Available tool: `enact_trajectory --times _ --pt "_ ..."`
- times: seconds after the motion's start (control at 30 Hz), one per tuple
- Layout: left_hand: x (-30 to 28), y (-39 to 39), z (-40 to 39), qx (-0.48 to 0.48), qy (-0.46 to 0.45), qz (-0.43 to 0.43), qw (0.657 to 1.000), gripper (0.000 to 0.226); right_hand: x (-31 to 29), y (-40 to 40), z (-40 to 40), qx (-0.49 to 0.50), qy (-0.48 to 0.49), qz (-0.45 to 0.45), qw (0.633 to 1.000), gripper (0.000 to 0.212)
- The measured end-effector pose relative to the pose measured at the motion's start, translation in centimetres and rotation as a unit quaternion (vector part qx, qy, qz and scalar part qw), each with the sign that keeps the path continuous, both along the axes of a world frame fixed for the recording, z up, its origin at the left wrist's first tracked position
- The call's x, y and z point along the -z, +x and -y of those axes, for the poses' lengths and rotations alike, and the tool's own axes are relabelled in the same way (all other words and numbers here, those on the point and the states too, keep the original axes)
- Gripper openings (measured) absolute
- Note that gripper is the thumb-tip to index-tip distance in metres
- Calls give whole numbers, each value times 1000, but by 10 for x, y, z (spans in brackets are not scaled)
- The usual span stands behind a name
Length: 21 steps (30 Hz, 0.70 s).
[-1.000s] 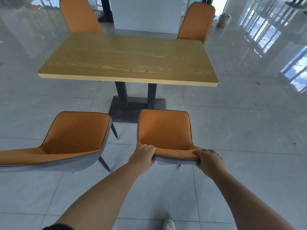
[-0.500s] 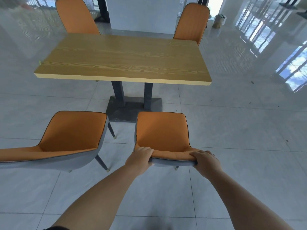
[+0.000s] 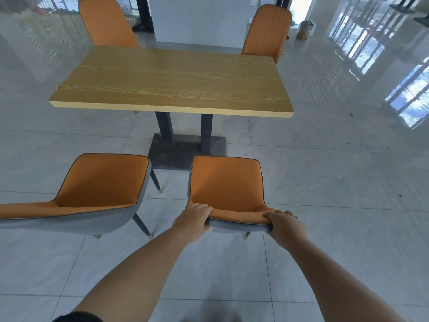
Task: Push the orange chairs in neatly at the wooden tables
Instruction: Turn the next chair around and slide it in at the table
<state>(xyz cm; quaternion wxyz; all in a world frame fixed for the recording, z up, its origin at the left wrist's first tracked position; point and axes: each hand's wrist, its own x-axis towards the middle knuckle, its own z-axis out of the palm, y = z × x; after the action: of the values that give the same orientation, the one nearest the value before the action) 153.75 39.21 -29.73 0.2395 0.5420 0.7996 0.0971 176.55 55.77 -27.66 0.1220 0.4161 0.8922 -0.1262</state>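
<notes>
An orange chair (image 3: 226, 182) with a grey back stands in front of me, facing the wooden table (image 3: 176, 82). My left hand (image 3: 193, 220) grips the left end of its backrest top, and my right hand (image 3: 286, 226) grips the right end. The chair's seat stops short of the table's near edge, by the dark table base (image 3: 185, 149). A second orange chair (image 3: 99, 189) stands to its left, also pulled out. Two more orange chairs, one at the far left (image 3: 106, 22) and one at the far right (image 3: 269, 31), sit tucked against the far side.
Glossy grey floor tiles spread all around, with window reflections at the right. A white panel (image 3: 197, 19) stands behind the table. A small bag or pot (image 3: 306, 29) sits on the floor at the back right.
The held chair and I have moved slightly forward toward the table. The view has shifted a little to the right. Both hands keep the same grip on the backrest.
</notes>
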Motion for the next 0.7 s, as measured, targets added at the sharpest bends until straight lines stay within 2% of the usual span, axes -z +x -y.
enact_trajectory --times 0.3,0.7 --pt "0 -1 -1 4 -2 2 1000 42 -1 0 2 11 -1 -3 1000 27" --pt "-2 6 1 -3 -10 -1 1000 54 -5 4 2 6 -23 15 1000 24"
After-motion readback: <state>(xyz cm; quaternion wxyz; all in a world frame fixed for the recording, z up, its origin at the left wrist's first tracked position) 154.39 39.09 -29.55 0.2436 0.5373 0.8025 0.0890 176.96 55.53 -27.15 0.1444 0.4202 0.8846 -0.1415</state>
